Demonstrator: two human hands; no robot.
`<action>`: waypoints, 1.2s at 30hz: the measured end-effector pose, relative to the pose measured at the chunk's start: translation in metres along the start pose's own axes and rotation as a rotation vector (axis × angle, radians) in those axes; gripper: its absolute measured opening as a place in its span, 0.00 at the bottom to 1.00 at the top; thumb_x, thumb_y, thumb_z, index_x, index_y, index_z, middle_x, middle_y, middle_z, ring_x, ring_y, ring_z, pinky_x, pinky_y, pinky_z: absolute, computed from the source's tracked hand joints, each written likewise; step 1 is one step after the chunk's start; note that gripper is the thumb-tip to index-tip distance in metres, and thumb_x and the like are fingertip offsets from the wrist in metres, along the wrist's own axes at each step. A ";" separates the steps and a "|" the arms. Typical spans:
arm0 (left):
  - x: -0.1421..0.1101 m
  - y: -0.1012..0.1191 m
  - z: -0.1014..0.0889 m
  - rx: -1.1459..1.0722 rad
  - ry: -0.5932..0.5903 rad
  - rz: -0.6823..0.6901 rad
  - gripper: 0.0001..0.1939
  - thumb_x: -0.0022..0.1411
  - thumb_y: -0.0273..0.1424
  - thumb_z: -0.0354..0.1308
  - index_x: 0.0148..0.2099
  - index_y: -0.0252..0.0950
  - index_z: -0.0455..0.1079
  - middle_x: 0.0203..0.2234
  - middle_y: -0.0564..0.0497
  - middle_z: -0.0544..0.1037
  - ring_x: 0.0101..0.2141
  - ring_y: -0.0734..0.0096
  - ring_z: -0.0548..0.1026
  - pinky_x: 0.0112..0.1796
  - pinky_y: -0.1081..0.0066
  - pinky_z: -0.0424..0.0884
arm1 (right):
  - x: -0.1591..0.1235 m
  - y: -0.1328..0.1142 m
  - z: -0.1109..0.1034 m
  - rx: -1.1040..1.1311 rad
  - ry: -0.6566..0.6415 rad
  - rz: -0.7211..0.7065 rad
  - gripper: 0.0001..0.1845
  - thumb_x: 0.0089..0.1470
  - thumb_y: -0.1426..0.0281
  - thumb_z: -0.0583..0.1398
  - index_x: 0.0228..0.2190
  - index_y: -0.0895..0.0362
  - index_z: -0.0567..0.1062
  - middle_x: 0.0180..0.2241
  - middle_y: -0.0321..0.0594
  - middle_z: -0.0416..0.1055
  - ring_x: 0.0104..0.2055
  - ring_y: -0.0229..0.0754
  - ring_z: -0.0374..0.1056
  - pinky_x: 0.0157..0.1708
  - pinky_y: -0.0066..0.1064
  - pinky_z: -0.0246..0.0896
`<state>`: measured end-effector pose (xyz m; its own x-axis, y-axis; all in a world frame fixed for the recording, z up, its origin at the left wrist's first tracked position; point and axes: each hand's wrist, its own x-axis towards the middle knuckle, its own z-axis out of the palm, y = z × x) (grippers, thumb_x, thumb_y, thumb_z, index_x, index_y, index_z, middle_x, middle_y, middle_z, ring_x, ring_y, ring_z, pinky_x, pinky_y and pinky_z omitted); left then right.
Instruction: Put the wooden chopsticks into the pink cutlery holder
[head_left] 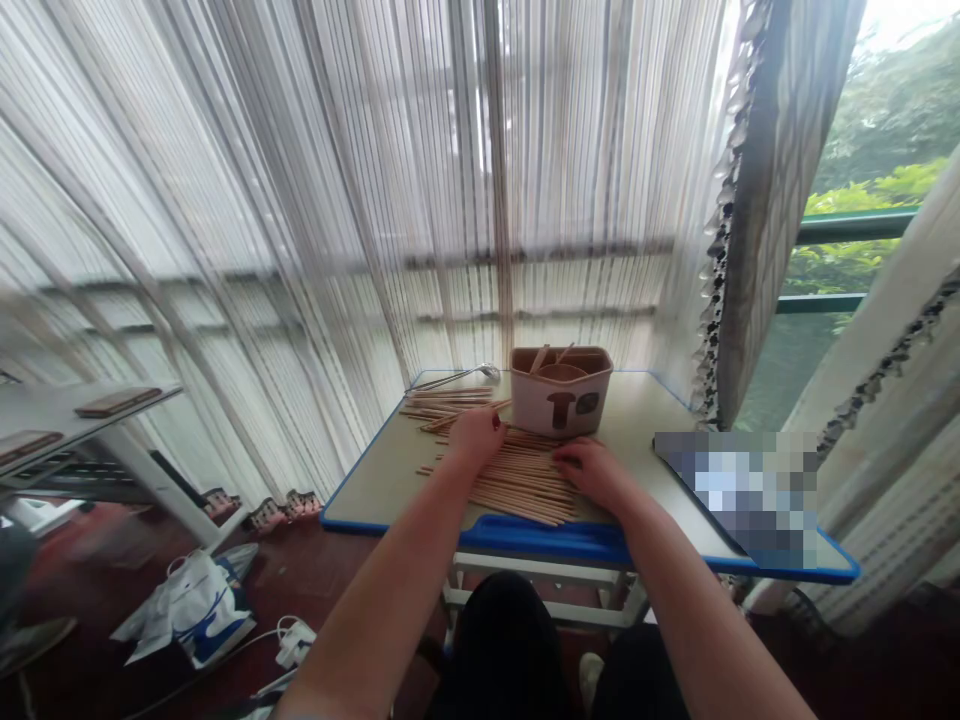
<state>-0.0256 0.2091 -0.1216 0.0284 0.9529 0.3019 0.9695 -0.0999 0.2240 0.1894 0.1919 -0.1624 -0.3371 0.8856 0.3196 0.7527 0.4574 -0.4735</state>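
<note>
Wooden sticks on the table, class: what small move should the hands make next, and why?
Probably the left hand should nudge the wooden sticks level: several ends jut past the others on that side, while the right hand sits near the opposite ends.

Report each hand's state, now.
Left hand: over the wooden chopsticks; grip cannot be told.
Right hand: partly curled at the wooden chopsticks; hold cannot be told.

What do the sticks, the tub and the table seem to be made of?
Sticks: probably wood or bamboo, seemingly unpainted, going by their natural tan colour and thin, straight shape.
Tub: likely plastic, with a smooth, moulded look; the gloss is hard to judge.
Table: perhaps a laminate top, pale and even, with blue edging that looks like plastic.
</note>
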 end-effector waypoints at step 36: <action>0.004 0.002 0.024 -0.125 0.234 0.031 0.25 0.65 0.41 0.35 0.38 0.36 0.72 0.33 0.43 0.77 0.35 0.64 0.74 0.35 0.68 0.63 | -0.003 0.008 -0.015 0.205 0.760 0.294 0.21 0.55 0.58 0.46 0.33 0.59 0.71 0.30 0.47 0.71 0.33 0.46 0.64 0.35 0.35 0.56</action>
<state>-0.0173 0.2191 -0.1422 -0.0133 0.8579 0.5137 0.9310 -0.1767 0.3193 0.2051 0.1922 -0.1550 0.3848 0.7090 0.5910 0.6079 0.2871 -0.7402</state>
